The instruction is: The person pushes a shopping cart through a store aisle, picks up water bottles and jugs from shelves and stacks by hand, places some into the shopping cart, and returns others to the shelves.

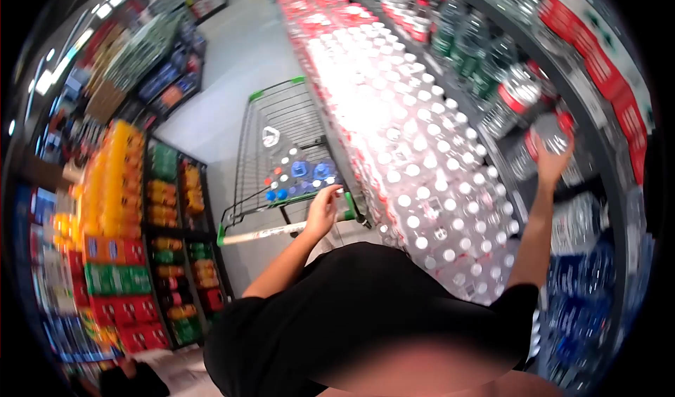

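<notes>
My right hand (555, 159) reaches to the shelf on the right and is closed around a clear plastic bottle (553, 135) with a red cap. The bottle lies tilted among others, and part of it is covered by my fingers. My left hand (323, 211) is over the handle (271, 235) of a shopping cart, with its fingers loosely bent and nothing visible in them. Inside the wire cart (242, 140) sit several bottles with blue, white and orange caps, including two large blue-topped ones (300, 168).
Shrink-wrapped packs of white-capped bottles (429, 165) form a long stack between the cart and the shelf (594, 95). Green bottles (471, 42) and large water bottles (578, 225) fill other shelf spots. A drinks rack (186, 239) stands on the left. A person's dark sleeve (133, 379) shows lower left.
</notes>
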